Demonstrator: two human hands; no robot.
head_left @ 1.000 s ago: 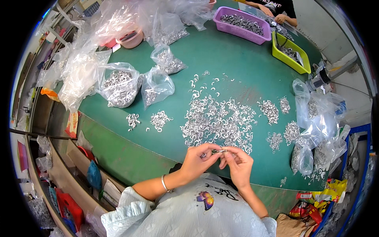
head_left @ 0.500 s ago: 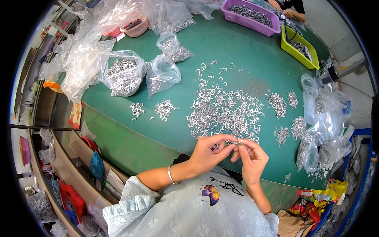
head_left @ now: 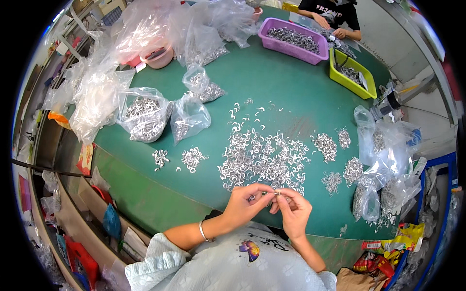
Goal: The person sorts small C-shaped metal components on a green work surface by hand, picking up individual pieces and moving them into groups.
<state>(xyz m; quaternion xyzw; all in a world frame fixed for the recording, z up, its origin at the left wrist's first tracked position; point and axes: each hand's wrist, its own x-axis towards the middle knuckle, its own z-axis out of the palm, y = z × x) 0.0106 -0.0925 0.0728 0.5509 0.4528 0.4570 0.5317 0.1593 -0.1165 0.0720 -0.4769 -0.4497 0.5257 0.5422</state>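
My left hand (head_left: 244, 207) and my right hand (head_left: 295, 216) meet at the near edge of the green table, fingertips pinched together. Between them is a small silvery metal piece (head_left: 277, 193), its exact shape too small to make out. More shiny metal shows inside the curled fingers of my left hand. Just beyond my hands spreads a large loose pile of small silvery curved metal pieces (head_left: 262, 160). Left of it lie two smaller heaps, one of them a metal-piece heap (head_left: 193, 159). Several more little heaps, among them a heap of thin rings (head_left: 332, 182), sit to the right.
Clear plastic bags of metal pieces (head_left: 145, 121) stand at the left; others (head_left: 383, 165) lie at the right edge. A purple basket (head_left: 310, 56) and a lime-green basket (head_left: 369, 88) stand at the far right. Behind them a co-worker's hands (head_left: 340, 33) handle dark parts.
The view has shifted, so the table and my hands appear lower and slightly left, with more of the co-worker visible. My hands keep the same pinch on the small piece.
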